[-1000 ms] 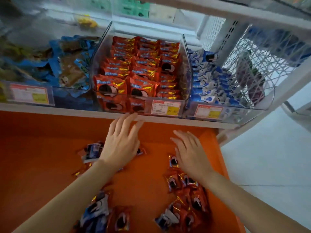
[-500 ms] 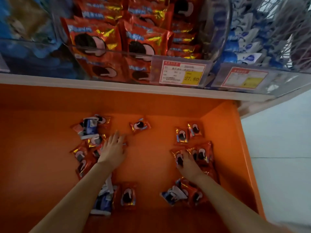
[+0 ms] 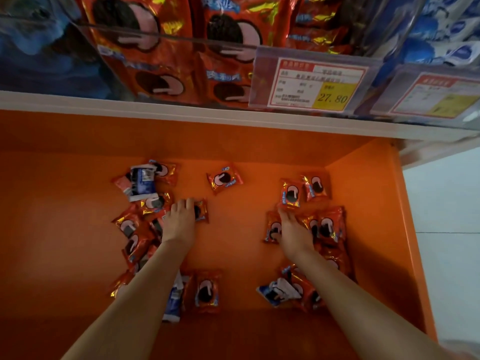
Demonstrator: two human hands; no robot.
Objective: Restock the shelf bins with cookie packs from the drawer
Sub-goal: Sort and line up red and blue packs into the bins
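Both hands down in the orange drawer (image 3: 65,229). Left hand (image 3: 179,222): fingers (image 3: 183,203) close together, laid on a red cookie pack (image 3: 202,211), no grip visible. Right hand (image 3: 292,229): fingers at the lower edge of another red pack (image 3: 291,194); pinch or just touch, cannot tell. Loose packs (image 3: 224,179) scattered around both. Clear shelf bin (image 3: 181,42) above holds red packs, price tag (image 3: 319,87) on its front.

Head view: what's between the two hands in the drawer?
Head view: mostly bare drawer floor. One red pack pokes out from under the left hand; a second red pack lies beside the right hand.
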